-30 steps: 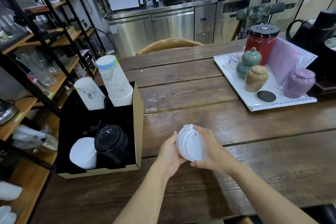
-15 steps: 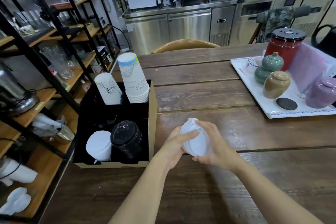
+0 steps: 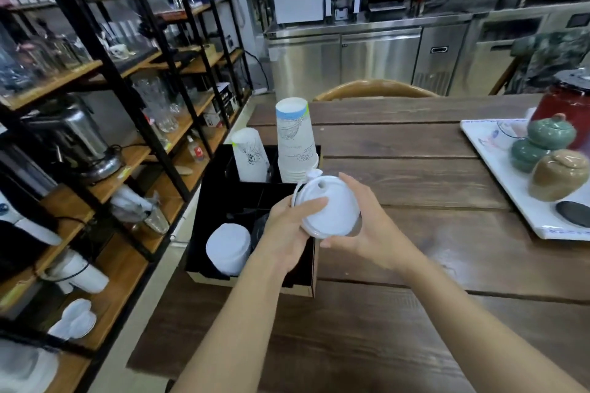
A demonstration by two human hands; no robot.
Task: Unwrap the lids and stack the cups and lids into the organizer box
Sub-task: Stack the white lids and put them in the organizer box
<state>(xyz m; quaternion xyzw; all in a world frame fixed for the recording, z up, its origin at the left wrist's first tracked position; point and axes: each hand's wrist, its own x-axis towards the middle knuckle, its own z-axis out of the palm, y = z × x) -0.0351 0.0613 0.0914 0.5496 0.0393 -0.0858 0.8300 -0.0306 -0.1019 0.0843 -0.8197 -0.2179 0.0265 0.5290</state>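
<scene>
Both hands hold a stack of white lids (image 3: 330,207), tilted so its top with a sip hole faces me. My left hand (image 3: 289,233) grips the stack's left side and my right hand (image 3: 367,226) cups its right side. They hover over the right edge of the black organizer box (image 3: 223,198) at the table's left end. Inside the box stand two stacks of white printed cups (image 3: 295,140) at the back and a white lid stack (image 3: 228,247) at the front left. Black lids behind my left hand are mostly hidden.
A wooden table (image 3: 431,233) carries a white tray (image 3: 523,210) with green and tan ceramic jars and a red canister at the right. Black metal shelving (image 3: 134,99) with glassware and appliances stands close on the left. A chair back (image 3: 373,89) rises behind the table.
Both hands have carried the white lid stack leftward from over the table to above the box's right edge, and tilted it so its top faces me. The view has shifted left.
</scene>
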